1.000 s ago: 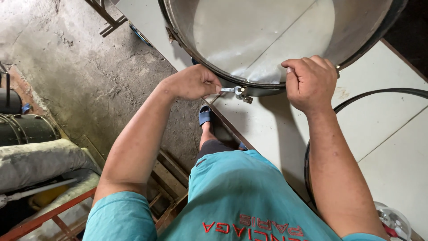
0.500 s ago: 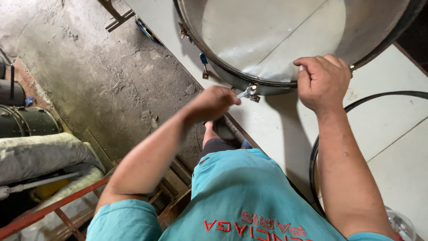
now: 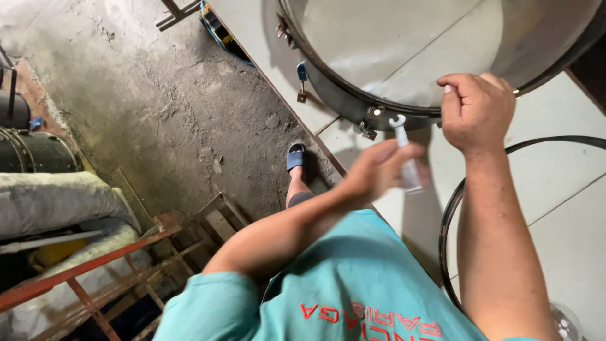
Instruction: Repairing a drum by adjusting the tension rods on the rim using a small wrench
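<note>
A large round drum shell with a dark metal hoop and tension lugs lies on a pale worktable. My right hand is closed over its near rim. My left hand, blurred by motion, holds a small silver wrench just below the rim, its head close to a lug.
A loose black hoop lies on the table at the right. Below the table edge is a rough concrete floor, my sandalled foot, a rusty metal frame and rolled pale material at the left.
My left hand has come away from the lug with the wrench and dropped toward me. The view has swung left, so the drum sits further right. My right hand stays on the rim.
</note>
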